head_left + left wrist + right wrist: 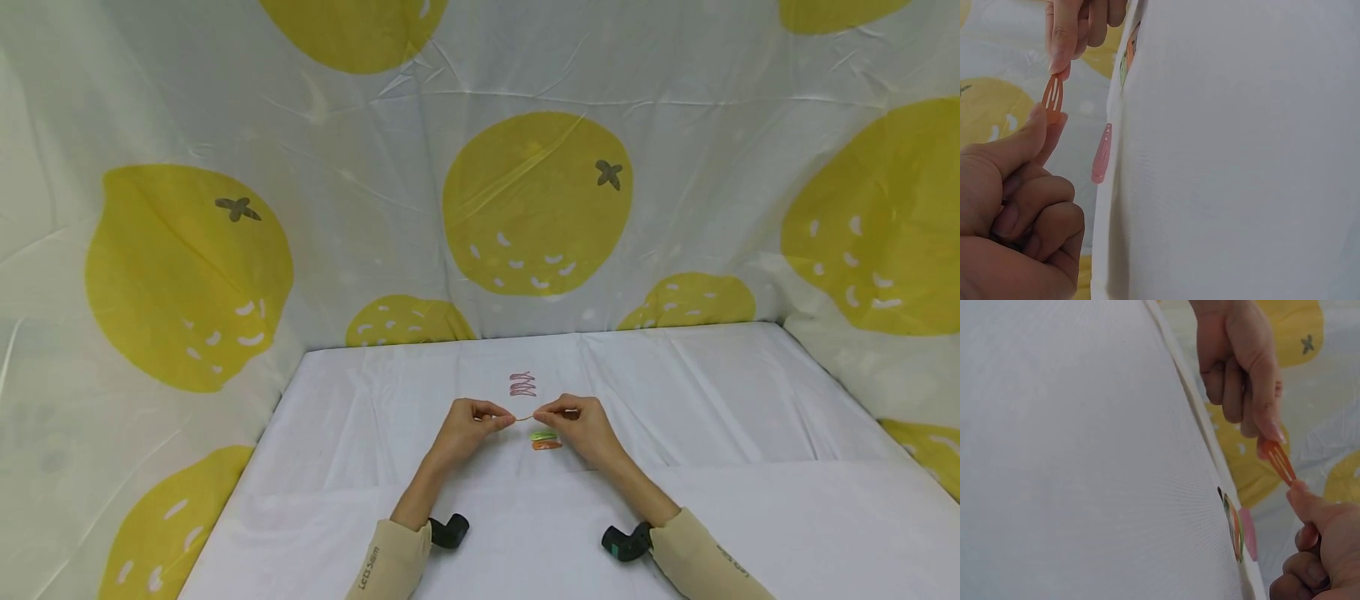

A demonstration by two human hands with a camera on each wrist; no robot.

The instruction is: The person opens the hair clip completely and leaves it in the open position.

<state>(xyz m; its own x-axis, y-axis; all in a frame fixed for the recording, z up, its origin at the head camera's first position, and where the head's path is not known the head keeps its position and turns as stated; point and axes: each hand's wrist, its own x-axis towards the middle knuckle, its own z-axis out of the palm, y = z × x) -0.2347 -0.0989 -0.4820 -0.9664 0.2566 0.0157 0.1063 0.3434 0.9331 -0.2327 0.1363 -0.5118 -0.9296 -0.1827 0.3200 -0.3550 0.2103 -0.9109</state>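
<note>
An orange snap hair clip with long slots is stretched between the two hands, above the white table. My left hand pinches its wider end between thumb and forefinger. At the narrower end, the thumb and forefinger of my right hand pinch it too. In the head view, several pink hair clips lie in a column just beyond the hands. Green hair clips and orange hair clips lie close together on the near side, beside the right hand.
A white cloth covers the table. Behind it and at both sides hang white curtains printed with yellow lemons. Black wrist-worn devices stick out from both beige sleeves over the near part of the table.
</note>
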